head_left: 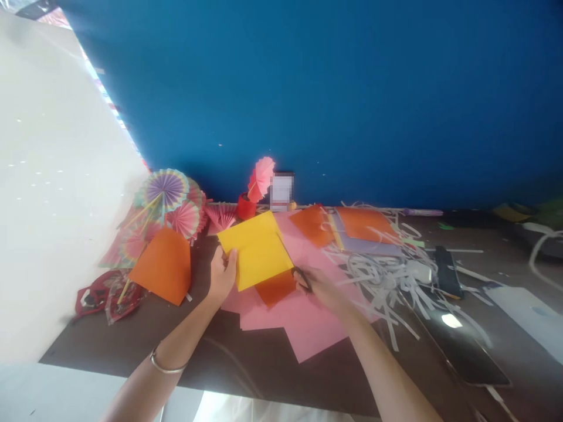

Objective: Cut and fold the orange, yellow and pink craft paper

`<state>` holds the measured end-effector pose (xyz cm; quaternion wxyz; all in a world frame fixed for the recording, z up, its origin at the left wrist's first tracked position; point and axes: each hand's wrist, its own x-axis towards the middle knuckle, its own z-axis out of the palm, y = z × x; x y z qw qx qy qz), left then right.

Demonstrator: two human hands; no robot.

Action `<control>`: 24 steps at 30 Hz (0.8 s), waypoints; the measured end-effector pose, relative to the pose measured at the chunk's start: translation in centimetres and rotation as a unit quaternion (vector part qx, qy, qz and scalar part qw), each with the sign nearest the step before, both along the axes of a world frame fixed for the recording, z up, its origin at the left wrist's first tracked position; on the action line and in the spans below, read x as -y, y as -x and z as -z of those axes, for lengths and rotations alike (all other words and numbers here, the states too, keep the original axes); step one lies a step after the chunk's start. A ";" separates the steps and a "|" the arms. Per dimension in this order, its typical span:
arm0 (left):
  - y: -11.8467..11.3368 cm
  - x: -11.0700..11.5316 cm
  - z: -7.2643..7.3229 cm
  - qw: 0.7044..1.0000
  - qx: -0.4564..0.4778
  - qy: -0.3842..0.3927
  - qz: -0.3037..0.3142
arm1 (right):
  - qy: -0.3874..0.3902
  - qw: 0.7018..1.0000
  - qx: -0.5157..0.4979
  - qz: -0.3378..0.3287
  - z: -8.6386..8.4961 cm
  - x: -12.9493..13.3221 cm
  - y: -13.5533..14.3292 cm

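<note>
A yellow paper sheet [259, 249] is held up by its left edge in my left hand [222, 272], the thumb on top of it. Dark-handled scissors [303, 278] are in my right hand [314, 284], at the sheet's lower right corner; their blades are mostly hidden. Beneath the yellow sheet lies an orange piece [275, 289], on top of large pink sheets [303, 340]. Another orange sheet [165, 266] is left of my left hand.
Folded paper fans [165, 190] stand at the left, near a red cup [246, 207]. To the right are orange sheets [367, 224], tangled white paper strips [387, 272] and a dark phone [470, 351]. A blue wall [308, 99] rises behind.
</note>
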<state>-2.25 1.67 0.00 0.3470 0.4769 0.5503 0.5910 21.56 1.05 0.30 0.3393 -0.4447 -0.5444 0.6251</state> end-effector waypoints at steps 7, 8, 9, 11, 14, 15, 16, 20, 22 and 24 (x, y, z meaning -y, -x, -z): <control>0.0 0.1 0.1 1.000 -0.003 0.001 0.007 | 0.001 1.000 -0.016 0.013 -0.7 0.4 0.3; 0.0 0.1 0.2 1.000 -0.002 0.003 0.008 | 0.001 1.000 -0.014 0.015 -0.9 0.5 0.3; 0.0 0.0 0.2 1.000 -0.001 0.005 0.009 | 0.002 1.000 -0.012 0.018 -1.1 0.5 0.4; 0.0 0.0 0.3 1.000 -0.001 0.010 0.008 | 0.004 1.000 -0.008 0.021 -1.2 0.6 0.4; 0.0 0.1 0.2 1.000 -0.004 0.017 0.004 | 0.005 1.000 -0.011 0.019 -1.0 0.5 0.3; 0.0 0.1 0.2 1.000 -0.005 0.019 0.004 | 0.004 1.000 -0.012 0.016 -0.9 0.5 0.2; 0.0 0.1 0.2 1.000 -0.006 0.021 0.005 | 0.003 1.000 -0.012 0.013 -0.8 0.4 0.2; 0.0 0.1 0.2 0.999 -0.020 0.027 0.011 | -0.013 1.000 -0.013 0.018 -0.4 0.3 0.0; 0.0 0.0 0.3 0.999 -0.028 0.026 0.013 | -0.020 0.999 -0.022 0.024 -0.3 0.3 0.1; 0.1 0.0 0.4 0.999 -0.029 0.022 0.013 | -0.023 0.999 -0.029 0.027 -0.3 0.2 0.1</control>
